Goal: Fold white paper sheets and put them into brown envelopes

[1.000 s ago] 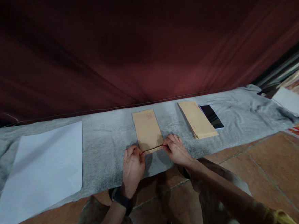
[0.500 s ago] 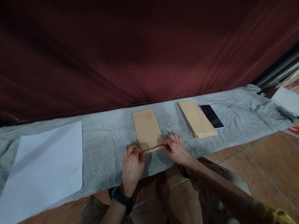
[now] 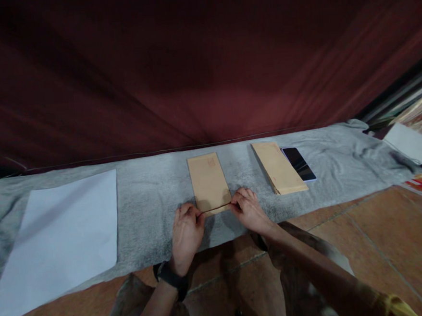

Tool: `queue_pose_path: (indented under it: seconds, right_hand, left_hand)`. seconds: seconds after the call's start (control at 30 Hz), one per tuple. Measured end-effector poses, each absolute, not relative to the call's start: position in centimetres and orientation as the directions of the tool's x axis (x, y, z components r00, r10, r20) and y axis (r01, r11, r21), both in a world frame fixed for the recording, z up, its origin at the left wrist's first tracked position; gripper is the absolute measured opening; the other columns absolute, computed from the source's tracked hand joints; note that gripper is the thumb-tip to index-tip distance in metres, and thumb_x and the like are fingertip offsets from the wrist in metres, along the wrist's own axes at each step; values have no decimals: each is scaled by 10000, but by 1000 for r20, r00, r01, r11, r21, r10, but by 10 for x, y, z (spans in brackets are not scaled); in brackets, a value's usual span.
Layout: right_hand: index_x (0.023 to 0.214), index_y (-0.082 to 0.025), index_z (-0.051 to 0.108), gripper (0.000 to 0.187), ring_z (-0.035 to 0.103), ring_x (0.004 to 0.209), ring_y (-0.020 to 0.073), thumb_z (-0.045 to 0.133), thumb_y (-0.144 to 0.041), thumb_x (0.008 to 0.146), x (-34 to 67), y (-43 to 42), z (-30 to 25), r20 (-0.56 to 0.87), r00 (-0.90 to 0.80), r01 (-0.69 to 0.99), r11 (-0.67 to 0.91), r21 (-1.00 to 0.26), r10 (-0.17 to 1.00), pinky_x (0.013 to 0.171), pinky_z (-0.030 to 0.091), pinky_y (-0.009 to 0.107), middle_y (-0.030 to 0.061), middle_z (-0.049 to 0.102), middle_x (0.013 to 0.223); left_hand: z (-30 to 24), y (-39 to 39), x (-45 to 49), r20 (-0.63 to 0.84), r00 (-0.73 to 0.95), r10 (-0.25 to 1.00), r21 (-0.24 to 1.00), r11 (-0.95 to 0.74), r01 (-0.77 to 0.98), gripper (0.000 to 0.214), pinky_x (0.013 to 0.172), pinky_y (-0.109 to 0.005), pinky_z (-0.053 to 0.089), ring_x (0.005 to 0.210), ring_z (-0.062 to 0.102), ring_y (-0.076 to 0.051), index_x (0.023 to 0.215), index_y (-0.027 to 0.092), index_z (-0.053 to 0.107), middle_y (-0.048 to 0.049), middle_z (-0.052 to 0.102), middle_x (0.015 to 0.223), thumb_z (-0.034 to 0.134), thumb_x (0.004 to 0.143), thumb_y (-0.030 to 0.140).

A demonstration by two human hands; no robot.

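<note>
A brown envelope (image 3: 208, 181) lies lengthwise on the grey cloth (image 3: 152, 200) in front of me. My left hand (image 3: 186, 235) pinches its near left corner, fingers closed. My right hand (image 3: 250, 210) pinches the near right corner the same way. The envelope's near edge is folded or lifted slightly between the two hands. A black band sits on my left wrist.
A stack of brown envelopes (image 3: 279, 173) lies to the right, with a dark phone (image 3: 298, 164) beside it. A large white sheet (image 3: 59, 236) covers the cloth's left part. A dark red curtain (image 3: 190, 68) hangs behind. Tiled floor (image 3: 383, 247) lies nearest me.
</note>
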State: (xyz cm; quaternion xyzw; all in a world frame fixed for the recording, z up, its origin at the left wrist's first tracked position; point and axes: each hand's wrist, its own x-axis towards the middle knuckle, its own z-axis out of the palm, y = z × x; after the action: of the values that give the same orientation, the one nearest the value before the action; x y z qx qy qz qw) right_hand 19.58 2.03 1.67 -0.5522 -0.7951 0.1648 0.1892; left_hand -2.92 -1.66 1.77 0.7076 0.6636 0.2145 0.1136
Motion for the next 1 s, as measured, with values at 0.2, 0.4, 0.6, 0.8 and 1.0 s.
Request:
queue_pose_path:
  seconds: [0.2, 0.4, 0.6, 0.8, 1.0]
  right_hand:
    - [942, -210, 635, 29, 550, 970, 264, 611, -202, 928, 197, 14, 22, 172, -328, 805, 371, -463, 929, 847, 441, 414, 75, 642, 1005]
    - [1330, -197, 577, 340, 524, 1260, 263, 494, -224, 1002, 181, -13, 27, 408, -634, 547, 754, -364, 657, 1093, 409, 463, 103, 620, 1368]
    - [1386, -106, 556, 414, 470, 1376, 248, 481, -283, 1020, 166, -29, 8, 386, -770, 420, 859, -293, 508, 1184, 362, 423, 124, 574, 1458]
    - [1378, -195, 547, 379, 561, 1212, 274, 501, -240, 1005, 179, -10, 7, 330, -500, 646, 598, -474, 801, 997, 476, 454, 127, 626, 1332]
    - [1054, -233, 646, 110, 571, 1054, 263, 629, -235, 945, 191, 10, 1, 226, -372, 713, 433, -552, 900, 910, 455, 415, 76, 641, 1083]
  left_hand:
    - [20, -17, -29, 144, 34, 989, 437, -95, 895, 160, 861, -425, 481, 908, 548, -265, 734, 210, 565, -87, 621, 914, 546, 892, 191]
    - [19, -17, -30, 139, 41, 989, 441, -99, 892, 166, 862, -419, 466, 908, 558, -256, 746, 204, 583, -86, 628, 919, 532, 903, 196]
    - [15, -17, -32, 128, 63, 990, 438, -113, 892, 181, 889, -420, 459, 906, 562, -248, 753, 203, 578, -83, 622, 933, 519, 925, 205]
    - [15, -18, -32, 149, 61, 987, 443, -122, 888, 169, 875, -419, 463, 925, 554, -255, 753, 213, 564, -77, 623, 935, 535, 919, 222]
    - [16, -18, -31, 156, 58, 986, 436, -122, 892, 158, 856, -416, 475, 912, 548, -261, 752, 218, 549, -79, 616, 932, 555, 910, 224]
